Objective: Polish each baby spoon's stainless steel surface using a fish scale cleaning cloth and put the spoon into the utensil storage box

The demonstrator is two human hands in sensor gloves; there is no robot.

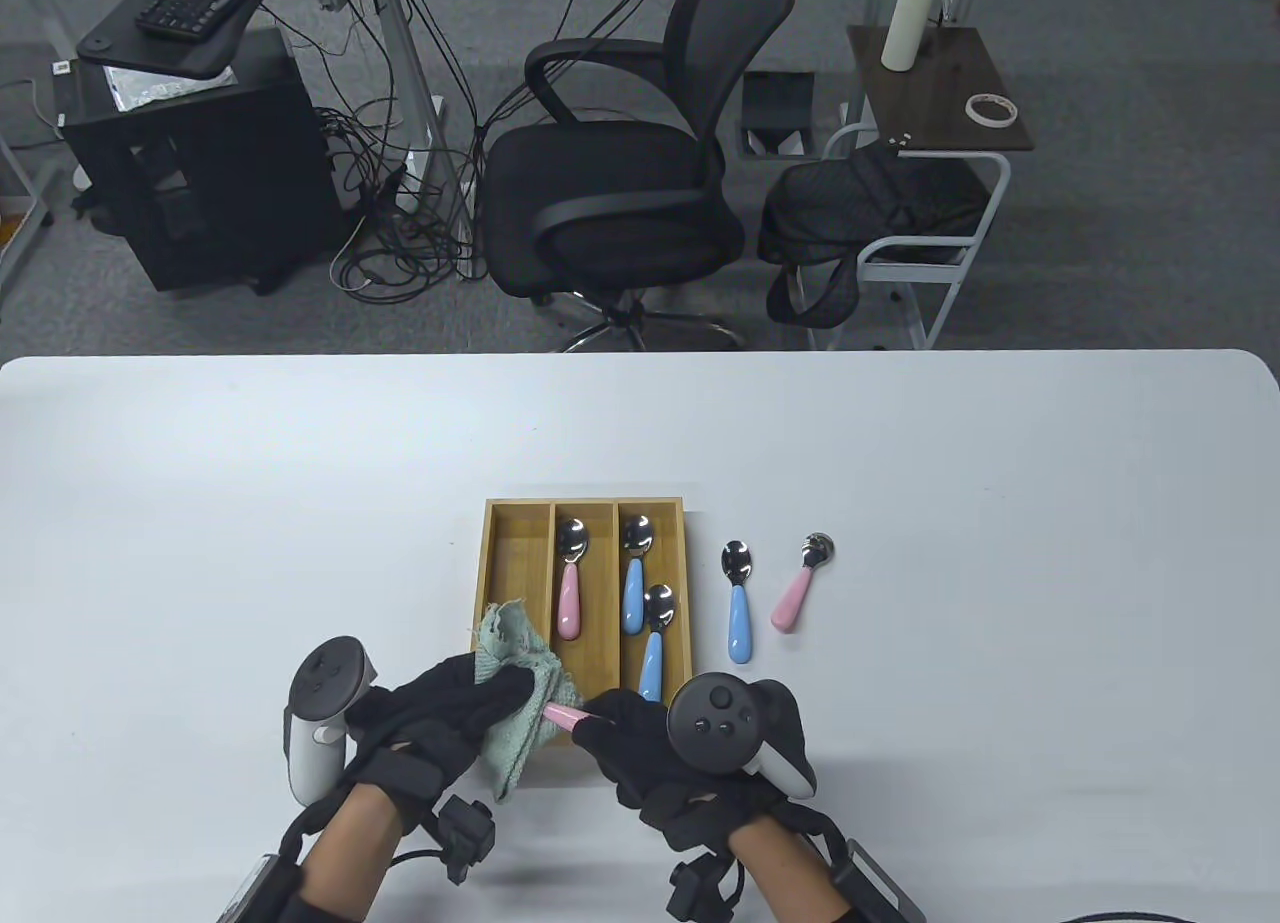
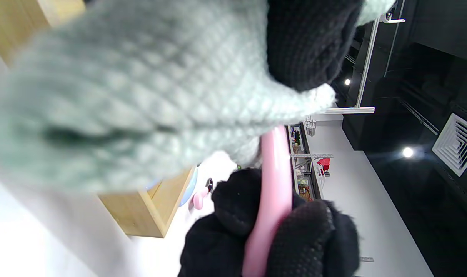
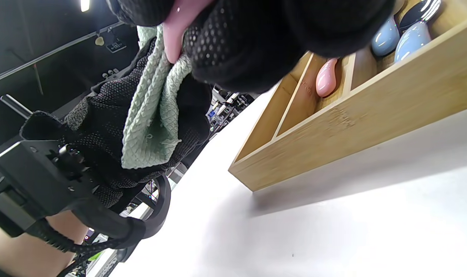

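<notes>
My left hand (image 1: 470, 698) grips a pale green fish scale cloth (image 1: 515, 688) wrapped round the bowl end of a pink-handled spoon (image 1: 566, 716); the steel bowl is hidden inside the cloth. My right hand (image 1: 625, 728) pinches that spoon's pink handle (image 2: 274, 192) just above the near edge of the bamboo utensil box (image 1: 500, 548). In the box lie a pink-handled spoon (image 1: 569, 588) in the middle slot and two blue-handled spoons (image 1: 634, 575) (image 1: 654, 643) in the right slot. On the table right of the box lie a blue-handled spoon (image 1: 738, 603) and a pink-handled spoon (image 1: 800, 583).
The box's left slot (image 1: 515, 563) holds no spoon; the cloth hangs over its near end. Beyond the table's far edge stand a black office chair (image 1: 620, 163) and a side table (image 1: 935, 93). White tabletop (image 1: 1000, 463) stretches around the box.
</notes>
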